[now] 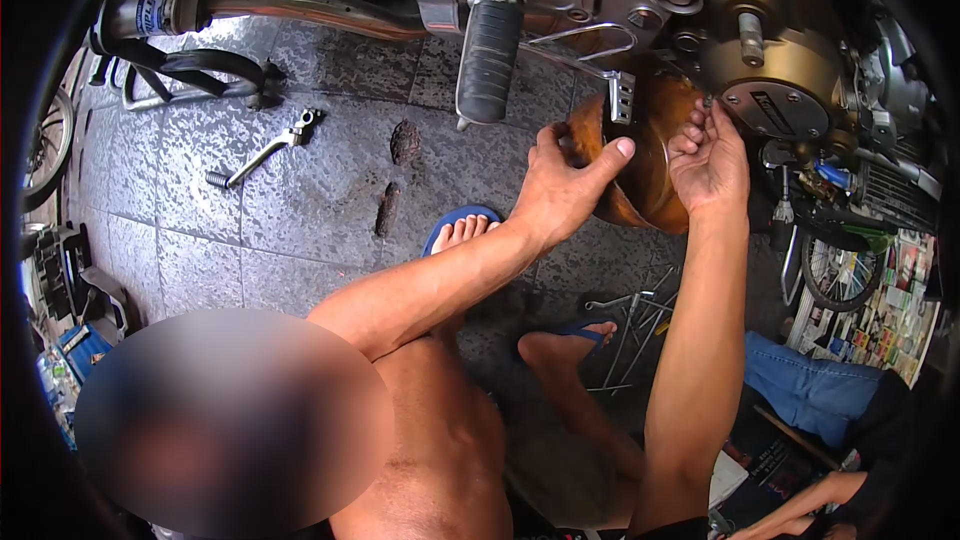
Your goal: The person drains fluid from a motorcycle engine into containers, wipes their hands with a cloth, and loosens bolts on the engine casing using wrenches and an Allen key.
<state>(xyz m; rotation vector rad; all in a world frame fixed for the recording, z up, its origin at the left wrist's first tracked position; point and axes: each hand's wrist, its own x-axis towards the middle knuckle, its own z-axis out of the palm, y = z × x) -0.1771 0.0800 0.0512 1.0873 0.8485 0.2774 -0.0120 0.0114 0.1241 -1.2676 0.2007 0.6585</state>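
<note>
My left hand (568,180) is closed on the rim of a worn, orange-brown basin (640,202) beneath the engine, its thumb lying over the edge. Just above that thumb is a metal foot pedal (620,98). My right hand (708,158) is raised at the basin's right side, fingers pinched at the lower edge of the gold engine cover (738,90). Something small and dark shows at those fingertips, too small to name. From the cover a bare metal shaft (750,38) sticks out.
A rubber footpeg (488,62) hangs left of the basin. On the tiled floor lie a metal lever with a rubber end (262,152) and several wrenches (628,325). An exhaust pipe (310,8) runs along the top. Another person's arm (800,505) is at lower right.
</note>
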